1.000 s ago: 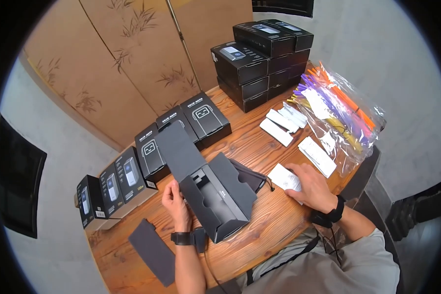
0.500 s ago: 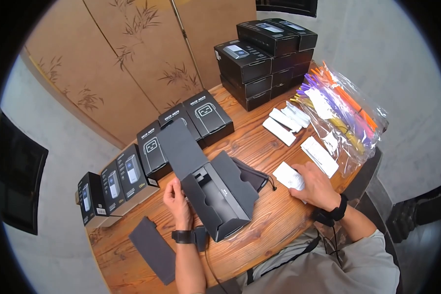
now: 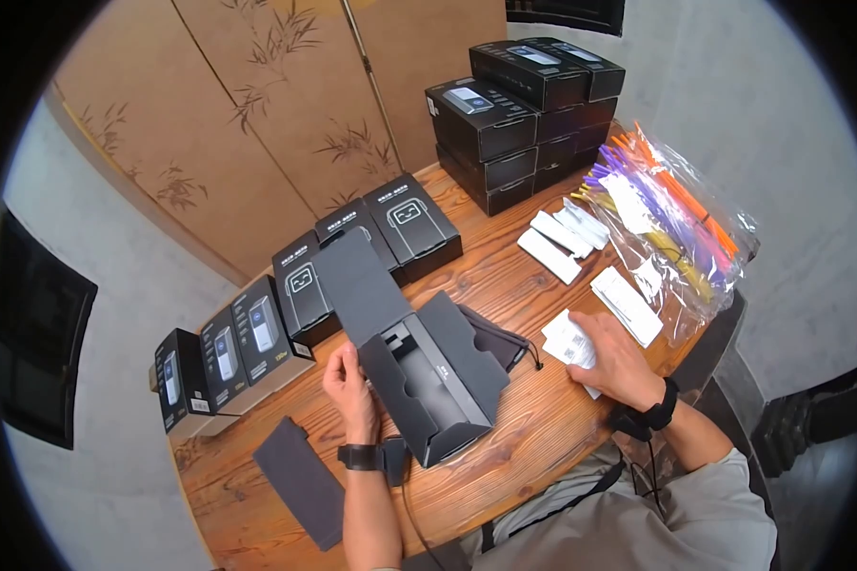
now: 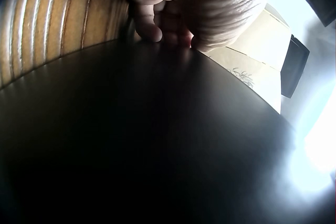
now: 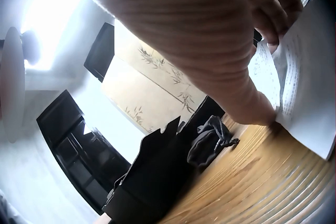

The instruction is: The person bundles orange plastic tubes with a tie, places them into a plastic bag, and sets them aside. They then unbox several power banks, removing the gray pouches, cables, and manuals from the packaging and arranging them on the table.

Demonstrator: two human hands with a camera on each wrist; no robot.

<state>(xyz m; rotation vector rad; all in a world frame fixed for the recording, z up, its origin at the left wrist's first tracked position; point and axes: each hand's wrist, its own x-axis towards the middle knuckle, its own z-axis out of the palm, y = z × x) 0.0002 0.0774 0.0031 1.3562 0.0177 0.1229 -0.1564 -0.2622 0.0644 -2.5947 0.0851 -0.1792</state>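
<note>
An open black box lies on the wooden table with its lid folded back, an empty-looking recess inside. My left hand is at its left side, fingers curled, pinching the side edge; in the left wrist view a dark surface hides much of that grip. My right hand holds white printed papers between thumb and fingers, low over the table to the right of the box. The right wrist view shows the thumb against the papers. A dark drawstring pouch lies partly behind the box's flap.
Closed black boxes line the table's far left edge; more are stacked at the back. White strips, folded papers and a clear bag of coloured sticks lie at the right. A dark flat pouch lies front left.
The papers in my right hand have turned and spread slightly, so a printed code now shows. My left hand stays beside the open box. The head view has shifted slightly.
</note>
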